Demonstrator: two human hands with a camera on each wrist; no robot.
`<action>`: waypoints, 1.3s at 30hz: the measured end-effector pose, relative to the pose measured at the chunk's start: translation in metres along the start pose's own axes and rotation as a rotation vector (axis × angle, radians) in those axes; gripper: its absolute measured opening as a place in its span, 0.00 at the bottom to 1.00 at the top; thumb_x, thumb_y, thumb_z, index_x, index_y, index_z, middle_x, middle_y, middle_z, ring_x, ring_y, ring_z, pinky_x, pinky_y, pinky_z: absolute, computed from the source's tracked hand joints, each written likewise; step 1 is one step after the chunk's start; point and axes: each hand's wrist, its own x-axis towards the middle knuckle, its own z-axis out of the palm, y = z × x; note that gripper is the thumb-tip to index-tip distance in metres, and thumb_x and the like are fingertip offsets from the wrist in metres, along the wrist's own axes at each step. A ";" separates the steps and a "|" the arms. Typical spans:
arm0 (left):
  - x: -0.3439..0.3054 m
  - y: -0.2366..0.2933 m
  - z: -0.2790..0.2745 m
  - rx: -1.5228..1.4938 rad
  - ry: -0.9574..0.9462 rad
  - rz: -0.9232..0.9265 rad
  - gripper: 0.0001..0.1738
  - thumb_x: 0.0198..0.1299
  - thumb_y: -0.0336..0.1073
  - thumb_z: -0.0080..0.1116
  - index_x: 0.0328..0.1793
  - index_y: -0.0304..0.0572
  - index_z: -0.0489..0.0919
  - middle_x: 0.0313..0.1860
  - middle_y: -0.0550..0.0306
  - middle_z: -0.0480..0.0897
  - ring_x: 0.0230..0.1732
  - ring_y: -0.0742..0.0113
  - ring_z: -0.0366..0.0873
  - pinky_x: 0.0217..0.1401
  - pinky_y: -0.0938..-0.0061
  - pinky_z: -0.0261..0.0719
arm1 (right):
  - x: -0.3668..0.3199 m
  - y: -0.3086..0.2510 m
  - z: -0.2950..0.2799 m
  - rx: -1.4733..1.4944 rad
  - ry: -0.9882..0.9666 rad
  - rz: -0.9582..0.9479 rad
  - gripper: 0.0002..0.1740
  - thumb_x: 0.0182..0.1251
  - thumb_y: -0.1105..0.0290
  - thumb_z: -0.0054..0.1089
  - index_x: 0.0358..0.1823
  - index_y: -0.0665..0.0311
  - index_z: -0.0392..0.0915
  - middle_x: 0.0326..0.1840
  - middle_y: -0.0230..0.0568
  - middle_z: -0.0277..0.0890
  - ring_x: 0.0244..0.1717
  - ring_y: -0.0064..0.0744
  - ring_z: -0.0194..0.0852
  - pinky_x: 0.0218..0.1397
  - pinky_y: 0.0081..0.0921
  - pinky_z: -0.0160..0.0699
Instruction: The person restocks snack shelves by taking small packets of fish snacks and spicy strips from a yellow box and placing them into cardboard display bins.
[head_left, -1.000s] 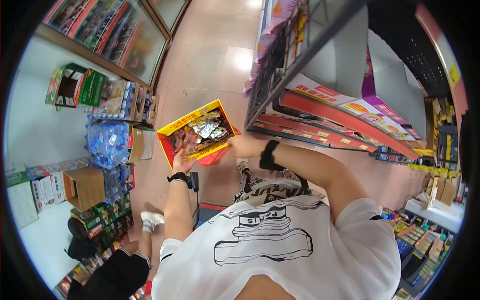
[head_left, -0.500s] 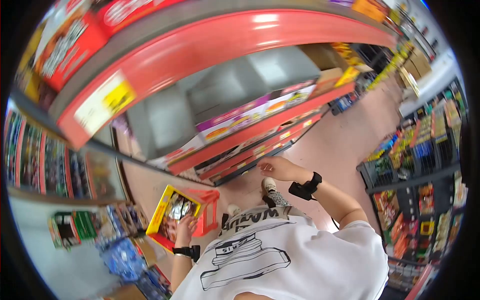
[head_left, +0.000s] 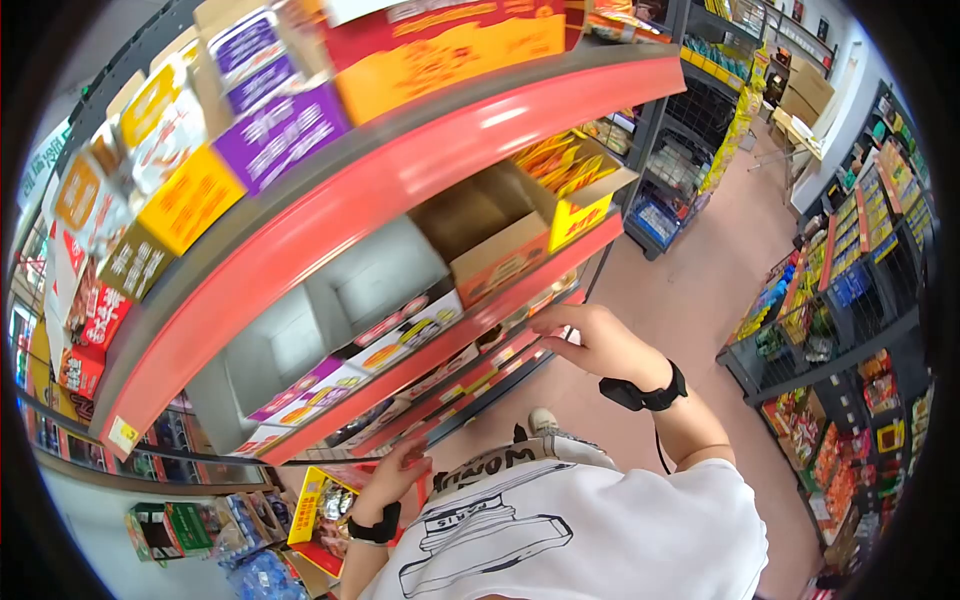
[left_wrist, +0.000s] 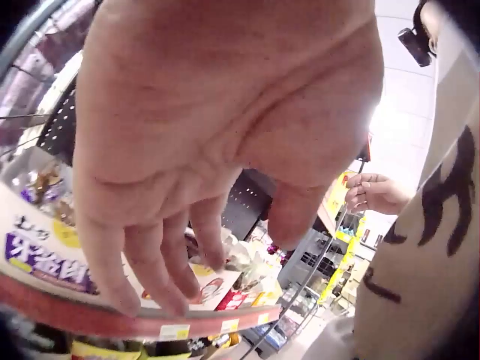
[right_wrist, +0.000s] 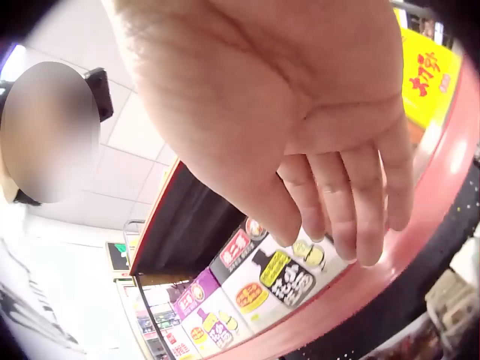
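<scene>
My left hand (head_left: 392, 478) hovers with loosely bent fingers and nothing in them, low beside the shelf. Behind its wrist is a yellow-and-red box (head_left: 306, 505) of wrapped snack packets, partly covered by the hand and forearm. My right hand (head_left: 597, 342), also holding nothing, is raised in front of the shelf, its fingers pointing at the red shelf edge. Past its fingers in the right wrist view stand white-and-purple display boxes (right_wrist: 266, 281). From above, these boxes show bare grey insides (head_left: 385, 275). A brown carton (head_left: 500, 262) stands to their right.
A yellow box (head_left: 582, 220) of orange packets ends the row on the right. Above, a red-edged shelf (head_left: 420, 165) carries more snack boxes. Another stocked rack (head_left: 850, 260) lines the right side, across an aisle floor (head_left: 690, 300). Wrapped water bottles (head_left: 265, 577) stand low left.
The view has turned right toward the shelf. My right hand has left the yellow-and-red box and risen to the shelf. My left hand has come off the box's packets.
</scene>
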 end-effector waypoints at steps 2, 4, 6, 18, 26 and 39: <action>0.018 0.052 0.014 -0.004 -0.070 0.007 0.25 0.58 0.35 0.58 0.62 0.39 0.68 0.56 0.49 0.73 0.54 0.64 0.73 0.55 0.72 0.72 | -0.001 0.009 -0.036 -0.023 0.045 -0.073 0.10 0.55 0.79 0.59 0.40 0.68 0.78 0.38 0.44 0.79 0.38 0.36 0.78 0.42 0.28 0.75; 0.035 0.098 0.026 0.032 -0.082 0.085 0.25 0.58 0.34 0.58 0.62 0.40 0.68 0.57 0.50 0.73 0.55 0.64 0.72 0.56 0.72 0.71 | 0.000 0.017 -0.068 -0.012 0.103 -0.128 0.10 0.55 0.79 0.59 0.40 0.66 0.78 0.36 0.43 0.79 0.37 0.36 0.79 0.40 0.27 0.76; 0.047 0.157 0.035 0.084 -0.112 0.208 0.26 0.56 0.31 0.58 0.62 0.40 0.68 0.57 0.51 0.73 0.58 0.62 0.71 0.59 0.72 0.68 | 0.004 0.022 -0.101 -0.034 0.183 -0.215 0.11 0.54 0.81 0.58 0.40 0.65 0.78 0.35 0.43 0.79 0.36 0.36 0.79 0.36 0.26 0.76; 0.111 0.340 0.066 0.171 0.152 0.483 0.13 0.59 0.29 0.55 0.49 0.34 0.76 0.42 0.53 0.81 0.45 0.70 0.78 0.50 0.74 0.76 | 0.065 0.065 -0.164 -0.323 0.427 -0.467 0.06 0.53 0.77 0.58 0.33 0.65 0.75 0.32 0.43 0.75 0.37 0.46 0.73 0.39 0.34 0.72; 0.185 0.371 0.073 0.580 0.450 0.642 0.10 0.55 0.31 0.56 0.42 0.37 0.78 0.37 0.51 0.81 0.39 0.59 0.80 0.42 0.71 0.76 | 0.078 0.086 -0.157 -0.378 0.407 -0.352 0.06 0.52 0.74 0.60 0.32 0.65 0.76 0.31 0.42 0.75 0.36 0.45 0.72 0.38 0.35 0.72; 0.217 0.383 0.073 0.887 0.387 0.422 0.07 0.50 0.36 0.62 0.32 0.43 0.79 0.31 0.55 0.82 0.35 0.58 0.79 0.38 0.66 0.75 | 0.127 0.081 -0.173 -0.763 0.017 -0.356 0.12 0.41 0.73 0.65 0.32 0.62 0.77 0.31 0.41 0.76 0.37 0.45 0.75 0.40 0.34 0.74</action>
